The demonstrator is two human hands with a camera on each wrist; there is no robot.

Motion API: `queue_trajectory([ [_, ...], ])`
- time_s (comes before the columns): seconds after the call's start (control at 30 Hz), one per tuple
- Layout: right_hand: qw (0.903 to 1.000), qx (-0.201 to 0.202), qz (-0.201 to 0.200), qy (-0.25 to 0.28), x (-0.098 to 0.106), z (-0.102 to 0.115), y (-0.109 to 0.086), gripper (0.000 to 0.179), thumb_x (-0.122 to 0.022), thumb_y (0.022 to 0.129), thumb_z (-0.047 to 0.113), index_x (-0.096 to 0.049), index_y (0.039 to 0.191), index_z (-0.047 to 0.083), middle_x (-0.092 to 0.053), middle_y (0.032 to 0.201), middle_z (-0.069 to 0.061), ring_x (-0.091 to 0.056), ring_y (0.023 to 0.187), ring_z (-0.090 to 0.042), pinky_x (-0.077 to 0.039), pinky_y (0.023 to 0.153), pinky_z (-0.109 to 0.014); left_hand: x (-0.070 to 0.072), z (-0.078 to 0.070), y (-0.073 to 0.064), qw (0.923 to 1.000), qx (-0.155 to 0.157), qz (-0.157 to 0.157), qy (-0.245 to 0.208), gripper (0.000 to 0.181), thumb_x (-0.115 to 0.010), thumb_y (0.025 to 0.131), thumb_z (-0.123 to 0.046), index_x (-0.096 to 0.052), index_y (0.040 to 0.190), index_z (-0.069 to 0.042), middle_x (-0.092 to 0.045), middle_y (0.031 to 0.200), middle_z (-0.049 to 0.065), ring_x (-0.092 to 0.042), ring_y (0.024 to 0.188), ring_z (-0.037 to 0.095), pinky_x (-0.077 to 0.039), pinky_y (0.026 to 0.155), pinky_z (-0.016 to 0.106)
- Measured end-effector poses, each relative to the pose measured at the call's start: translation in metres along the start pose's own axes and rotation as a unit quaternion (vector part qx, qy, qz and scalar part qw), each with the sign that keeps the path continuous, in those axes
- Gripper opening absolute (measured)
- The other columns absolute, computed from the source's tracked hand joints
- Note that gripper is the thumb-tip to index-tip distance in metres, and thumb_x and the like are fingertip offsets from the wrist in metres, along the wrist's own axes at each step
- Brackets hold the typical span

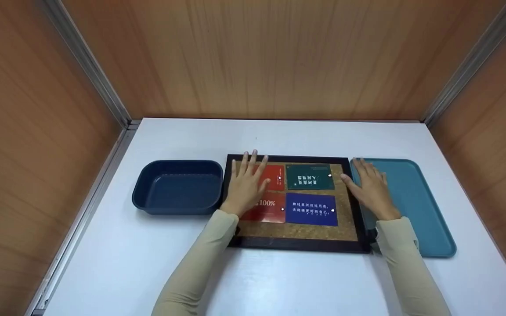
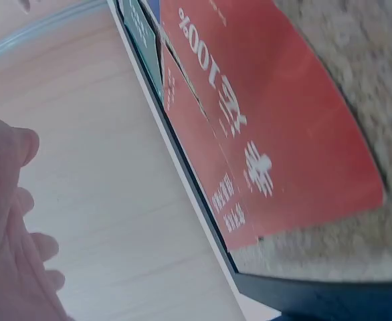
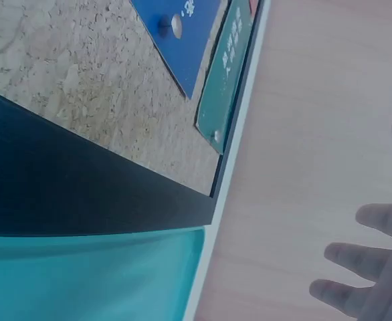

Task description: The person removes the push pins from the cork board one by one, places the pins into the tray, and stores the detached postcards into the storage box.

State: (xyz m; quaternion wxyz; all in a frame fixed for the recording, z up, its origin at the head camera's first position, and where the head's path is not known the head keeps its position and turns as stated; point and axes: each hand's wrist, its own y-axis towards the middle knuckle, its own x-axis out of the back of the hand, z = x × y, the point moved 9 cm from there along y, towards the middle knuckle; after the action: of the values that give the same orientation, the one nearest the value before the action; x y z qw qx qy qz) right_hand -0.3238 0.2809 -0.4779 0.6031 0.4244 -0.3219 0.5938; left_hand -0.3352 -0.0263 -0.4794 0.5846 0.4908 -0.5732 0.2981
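Observation:
A cork board [image 1: 297, 232] in a black frame lies on the table. Pinned to it are an upper red card [image 1: 276, 173], a lower red card [image 1: 264, 215], a green card [image 1: 308, 171] and a blue card [image 1: 310, 220], with white pins at their right sides. My left hand [image 1: 246, 188], fingers spread, is over the board's left part and overlaps both red cards in the head view. Over the board's right edge and the teal tray [image 1: 415, 206] is my right hand [image 1: 372, 188], its fingers extended. Neither hand holds anything; both wrist views show them raised above the board.
A dark blue rectangular basin [image 1: 178, 193] stands just left of the board. The teal tray lies close against the board's right side. Wooden panels [image 1: 253, 61] enclose the white table [image 1: 297, 281] at the back and both sides.

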Motion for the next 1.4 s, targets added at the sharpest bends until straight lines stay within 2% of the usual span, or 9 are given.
queue_trajectory([
  [0.17, 0.999, -0.011, 0.01, 0.043, 0.0, -0.005, -0.003, 0.069, -0.047, 0.098, 0.048, -0.033, 0.148, 0.002, -0.032, 0.151, -0.028, -0.027, 0.138, -0.049, -0.019, 0.11, -0.068, -0.01, -0.014, -0.001, 0.999, -0.033, 0.029, -0.007, 0.063, -0.042, 0.101, -0.044, -0.016, 0.155, -0.025, -0.01, 0.163, 0.007, -0.007, 0.15, 0.029, -0.006, 0.121, 0.055],
  [0.33, 0.9954, -0.032, 0.034, 0.084, -0.005, -0.01, -0.007, 0.068, -0.046, 0.098, 0.051, -0.04, 0.145, 0.002, -0.039, 0.146, -0.027, -0.035, 0.134, -0.047, -0.032, 0.105, -0.066, -0.015, -0.028, -0.005, 0.9978, -0.05, 0.04, -0.017, 0.061, -0.041, 0.102, -0.042, -0.019, 0.155, -0.024, -0.016, 0.162, 0.005, -0.013, 0.15, 0.027, -0.014, 0.12, 0.054],
  [0.5, 0.9907, -0.034, 0.064, 0.116, -0.012, -0.014, -0.009, 0.059, -0.051, 0.098, 0.044, -0.048, 0.139, 0.002, -0.05, 0.137, -0.024, -0.049, 0.121, -0.041, -0.046, 0.093, -0.058, -0.022, -0.04, -0.009, 0.9958, -0.06, 0.06, -0.035, 0.06, -0.041, 0.101, -0.042, -0.021, 0.155, -0.024, -0.018, 0.162, 0.004, -0.015, 0.15, 0.027, -0.014, 0.12, 0.054],
  [0.63, 0.9852, -0.043, 0.097, 0.135, -0.02, -0.017, -0.01, 0.049, -0.055, 0.098, 0.036, -0.055, 0.132, 0.001, -0.058, 0.128, -0.023, -0.056, 0.112, -0.037, -0.052, 0.085, -0.049, -0.032, -0.05, -0.013, 0.9924, -0.073, 0.086, -0.05, 0.059, -0.042, 0.102, -0.04, -0.022, 0.154, -0.024, -0.019, 0.161, 0.004, -0.015, 0.149, 0.029, -0.014, 0.12, 0.052],
  [0.8, 0.9779, -0.054, 0.133, 0.153, -0.03, -0.022, -0.015, 0.039, -0.058, 0.097, 0.026, -0.06, 0.125, -0.002, -0.065, 0.115, -0.021, -0.063, 0.098, -0.031, -0.054, 0.074, -0.04, -0.043, -0.062, -0.017, 0.988, -0.086, 0.114, -0.058, 0.057, -0.04, 0.102, -0.041, -0.021, 0.154, -0.026, -0.017, 0.162, 0.003, -0.012, 0.15, 0.027, -0.015, 0.121, 0.05],
  [0.93, 0.9748, -0.053, 0.144, 0.162, -0.039, -0.024, -0.018, 0.032, -0.059, 0.096, 0.021, -0.064, 0.118, -0.002, -0.068, 0.107, -0.02, -0.065, 0.089, -0.027, -0.054, 0.07, -0.036, -0.048, -0.072, -0.021, 0.985, -0.101, 0.122, -0.069, 0.055, -0.04, 0.103, -0.039, -0.024, 0.154, -0.025, -0.019, 0.161, 0.004, -0.013, 0.15, 0.029, -0.016, 0.121, 0.05],
  [1.17, 0.9684, -0.064, 0.166, 0.175, -0.053, -0.026, -0.024, 0.023, -0.061, 0.095, 0.02, -0.068, 0.106, 0.001, -0.068, 0.096, -0.015, -0.062, 0.078, -0.023, -0.052, 0.065, -0.032, -0.055, -0.086, -0.027, 0.9801, -0.121, 0.137, -0.077, 0.053, -0.04, 0.103, -0.036, -0.027, 0.153, -0.024, -0.022, 0.16, 0.005, -0.016, 0.149, 0.029, -0.018, 0.12, 0.05],
  [1.4, 0.9654, -0.052, 0.184, 0.177, -0.058, -0.021, -0.026, 0.021, -0.061, 0.095, 0.021, -0.069, 0.098, 0.002, -0.068, 0.084, -0.013, -0.058, 0.066, -0.022, -0.049, 0.058, -0.032, -0.061, -0.101, -0.03, 0.9721, -0.147, 0.159, -0.091, 0.052, -0.038, 0.104, -0.034, -0.026, 0.153, -0.023, -0.023, 0.16, 0.007, -0.018, 0.148, 0.027, -0.019, 0.121, 0.046],
])
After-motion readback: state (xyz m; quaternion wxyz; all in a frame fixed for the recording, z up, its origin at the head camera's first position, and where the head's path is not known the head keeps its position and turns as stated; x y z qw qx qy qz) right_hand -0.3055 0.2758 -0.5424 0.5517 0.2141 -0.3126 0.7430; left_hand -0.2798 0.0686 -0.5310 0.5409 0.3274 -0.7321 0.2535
